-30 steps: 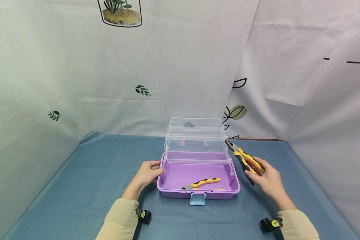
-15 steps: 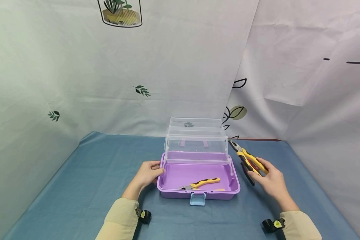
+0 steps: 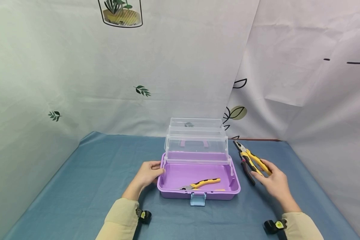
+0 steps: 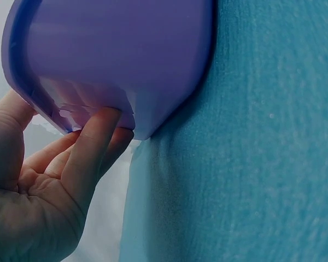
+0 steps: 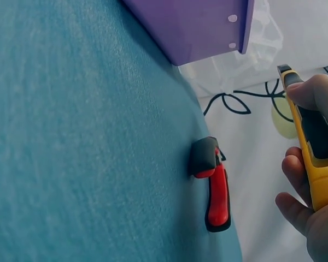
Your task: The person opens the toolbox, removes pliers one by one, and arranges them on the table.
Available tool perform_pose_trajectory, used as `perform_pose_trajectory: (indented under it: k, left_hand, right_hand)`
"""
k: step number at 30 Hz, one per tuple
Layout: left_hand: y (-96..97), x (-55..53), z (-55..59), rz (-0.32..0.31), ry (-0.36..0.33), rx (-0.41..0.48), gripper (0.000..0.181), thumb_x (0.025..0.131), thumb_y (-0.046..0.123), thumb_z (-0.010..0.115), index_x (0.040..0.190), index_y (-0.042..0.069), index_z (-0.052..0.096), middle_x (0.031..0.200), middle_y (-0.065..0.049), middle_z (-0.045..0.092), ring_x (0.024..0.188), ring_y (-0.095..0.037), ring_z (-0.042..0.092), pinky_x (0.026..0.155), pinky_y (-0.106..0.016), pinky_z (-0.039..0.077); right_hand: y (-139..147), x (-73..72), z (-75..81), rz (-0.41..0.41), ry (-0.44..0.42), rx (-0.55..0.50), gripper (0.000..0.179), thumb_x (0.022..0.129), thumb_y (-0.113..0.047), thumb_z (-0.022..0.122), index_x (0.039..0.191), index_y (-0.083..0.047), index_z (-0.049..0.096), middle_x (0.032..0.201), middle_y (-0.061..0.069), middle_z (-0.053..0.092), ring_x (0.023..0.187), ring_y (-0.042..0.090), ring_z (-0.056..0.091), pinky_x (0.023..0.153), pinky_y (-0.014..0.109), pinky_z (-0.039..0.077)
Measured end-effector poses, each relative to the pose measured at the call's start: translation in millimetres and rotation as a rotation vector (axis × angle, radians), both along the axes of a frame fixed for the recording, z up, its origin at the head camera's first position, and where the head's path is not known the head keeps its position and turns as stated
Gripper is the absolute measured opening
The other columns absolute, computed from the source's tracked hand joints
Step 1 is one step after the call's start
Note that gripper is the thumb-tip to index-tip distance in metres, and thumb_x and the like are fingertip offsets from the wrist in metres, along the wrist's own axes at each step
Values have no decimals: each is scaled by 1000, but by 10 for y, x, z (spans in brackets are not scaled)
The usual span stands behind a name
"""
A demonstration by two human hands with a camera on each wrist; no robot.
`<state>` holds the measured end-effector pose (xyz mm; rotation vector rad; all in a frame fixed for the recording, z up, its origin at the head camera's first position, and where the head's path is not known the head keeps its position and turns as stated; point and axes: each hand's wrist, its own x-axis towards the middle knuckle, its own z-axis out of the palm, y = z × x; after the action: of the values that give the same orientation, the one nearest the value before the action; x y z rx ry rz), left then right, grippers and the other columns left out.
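My left hand [image 3: 147, 172] grips the left side of an open purple toolbox [image 3: 174, 194], thumb at the rim, fingers against the outer wall [image 4: 126, 49]. Inside the toolbox lies a pair of pliers [image 3: 205, 182] with yellow and black handles; the front wall partly hides it. To the right of the box, my right hand [image 3: 274, 180] holds another pair of yellow-and-black pliers [image 3: 245, 155] by the handles, metal nose pointing away and left. Beneath these, a red-and-black-handled tool [image 5: 219, 199] lies on the table, mostly covered by the held pliers in the head view.
Clear stacked trays and a lid [image 3: 196, 130] stand raised at the back of the toolbox. A light blue latch [image 3: 197, 200] hangs from its front. Blue cloth [image 3: 87, 186] covers the table, and a white printed curtain [image 3: 180, 60] closes off the back and sides.
My right hand has moved slightly to the right with the pliers, away from the toolbox, leaving more of the dark handle beneath them in view. The left hand and toolbox have stayed put.
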<state>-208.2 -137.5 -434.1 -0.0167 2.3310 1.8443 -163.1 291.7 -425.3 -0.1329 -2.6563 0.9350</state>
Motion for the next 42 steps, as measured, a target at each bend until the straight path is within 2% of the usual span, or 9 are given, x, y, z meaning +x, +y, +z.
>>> perform_pose_trajectory:
  k: [5, 12, 22, 24, 32, 42]
  left_hand:
    - [1, -1, -3, 4, 0, -3, 51, 82, 3, 64, 128, -12, 51, 119, -30, 60, 92, -34, 69, 61, -39, 60]
    - [2, -9, -13, 5, -2, -7, 51, 82, 3, 64, 129, -12, 50, 120, -30, 60, 91, -33, 69, 61, -39, 60]
    - [1, -7, -10, 3, 6, -3, 51, 81, 3, 65, 128, -12, 51, 119, -30, 60, 91, -34, 69, 61, -39, 60]
    - [-1, -7, -10, 3, 7, -5, 52, 80, 3, 65, 128, -12, 51, 119, -30, 61, 92, -34, 69, 61, -39, 60]
    - [-5, -4, -7, 1, 0, -2, 52, 81, 3, 64, 128, -12, 51, 119, -30, 60, 92, -34, 69, 61, -38, 60]
    - [-7, -7, 3, -2, -1, 4, 51, 81, 3, 64, 128, -13, 51, 120, -30, 59, 93, -35, 68, 62, -39, 60]
  right_hand:
    - [32, -2, -17, -19, -15, 8, 69, 81, -33, 74, 134, 3, 47, 111, 26, 63, 99, 35, 56, 72, 34, 49]
    - [79, -5, -40, -41, -45, -9, 70, 83, -36, 71, 135, 3, 45, 115, 27, 58, 96, 34, 52, 75, 44, 49]
    - [188, -17, -75, -58, -83, -16, 73, 83, -39, 70, 135, 5, 44, 122, 29, 53, 98, 35, 50, 77, 44, 49]
    - [209, -13, -78, -61, -94, -15, 74, 83, -40, 70, 136, 5, 44, 122, 29, 53, 98, 35, 50, 75, 42, 49]
    - [281, -3, -109, -87, -87, -6, 73, 83, -41, 70, 134, 7, 45, 111, 28, 59, 91, 32, 55, 58, 20, 44]
    - [342, -15, -120, -105, -109, -6, 76, 84, -43, 68, 135, 8, 44, 113, 30, 57, 91, 33, 55, 59, 24, 44]
